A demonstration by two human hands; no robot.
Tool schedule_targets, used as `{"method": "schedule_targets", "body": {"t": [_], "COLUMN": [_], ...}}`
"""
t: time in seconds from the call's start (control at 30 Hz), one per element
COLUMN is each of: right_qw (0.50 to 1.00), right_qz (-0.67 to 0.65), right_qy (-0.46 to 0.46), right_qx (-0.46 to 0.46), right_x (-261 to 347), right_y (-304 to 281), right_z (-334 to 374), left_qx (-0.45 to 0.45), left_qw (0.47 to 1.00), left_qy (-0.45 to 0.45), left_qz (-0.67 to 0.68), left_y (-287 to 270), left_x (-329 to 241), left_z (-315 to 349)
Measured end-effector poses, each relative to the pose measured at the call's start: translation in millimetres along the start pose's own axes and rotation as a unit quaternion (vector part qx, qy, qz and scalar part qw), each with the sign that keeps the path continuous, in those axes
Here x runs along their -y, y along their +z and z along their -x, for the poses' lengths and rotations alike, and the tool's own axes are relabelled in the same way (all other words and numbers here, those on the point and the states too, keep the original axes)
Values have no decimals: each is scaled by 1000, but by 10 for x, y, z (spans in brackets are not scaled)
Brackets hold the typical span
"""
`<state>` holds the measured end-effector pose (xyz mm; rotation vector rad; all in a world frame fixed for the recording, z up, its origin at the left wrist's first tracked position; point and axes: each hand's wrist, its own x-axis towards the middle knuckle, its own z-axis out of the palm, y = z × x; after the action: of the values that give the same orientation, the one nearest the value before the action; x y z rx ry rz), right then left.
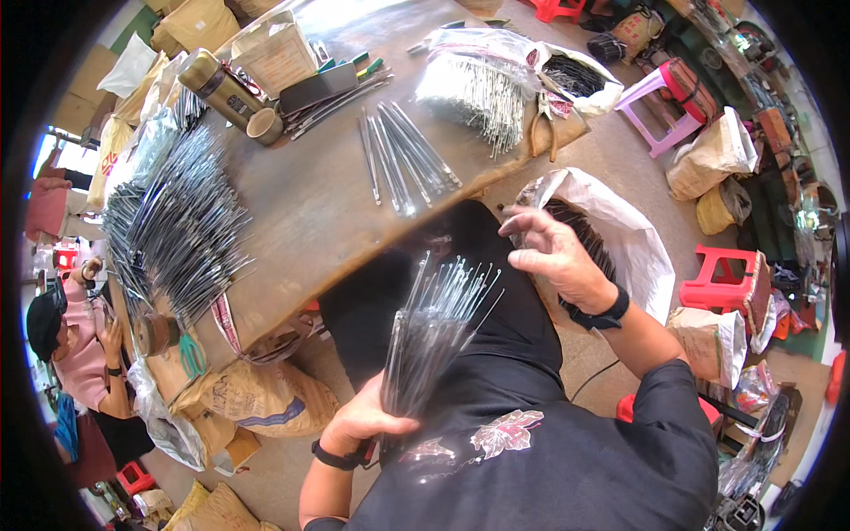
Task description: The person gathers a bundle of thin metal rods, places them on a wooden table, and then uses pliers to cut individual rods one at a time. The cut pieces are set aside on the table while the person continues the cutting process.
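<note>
My left hand (367,418) is wrapped round the lower end of a bundle of thin metal rods (421,341). The bundle tilts up and away over my lap, its small looped tips fanned out; its lower part looks blurred. To the right of those tips, my right hand (556,252) hangs in the air with its fingers bent and apart, nothing visible between them. Just beyond it stands an open white woven sack (642,232) with dark rods inside. A loose group of similar rods (403,155) lies on the table near its front edge.
The worn table (305,239) carries a large rod pile (181,221), a bagged pale rod bundle (474,93), pliers (544,133), a thermos (220,88) and a cup (264,126). A red stool (724,281) stands right. Another person (84,354) works at far left.
</note>
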<state>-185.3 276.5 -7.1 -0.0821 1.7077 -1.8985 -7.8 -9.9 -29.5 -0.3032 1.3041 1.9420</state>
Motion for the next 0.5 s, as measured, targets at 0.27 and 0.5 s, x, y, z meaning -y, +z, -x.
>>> {"method": "schedule_targets", "body": {"t": [0.27, 0.5], "right_qw": [843, 852], "right_qz": [430, 390], "right_qy": [-287, -290], "right_qx": [148, 196], "right_x": [120, 45], "right_y": [244, 239], "right_z": [-85, -238], "left_qx": [26, 41], "left_qw": [998, 997], "left_qy": [31, 12], "left_qz": [-52, -63], "left_y": [18, -3], "left_x": [7, -2], "left_z": [-46, 4]}}
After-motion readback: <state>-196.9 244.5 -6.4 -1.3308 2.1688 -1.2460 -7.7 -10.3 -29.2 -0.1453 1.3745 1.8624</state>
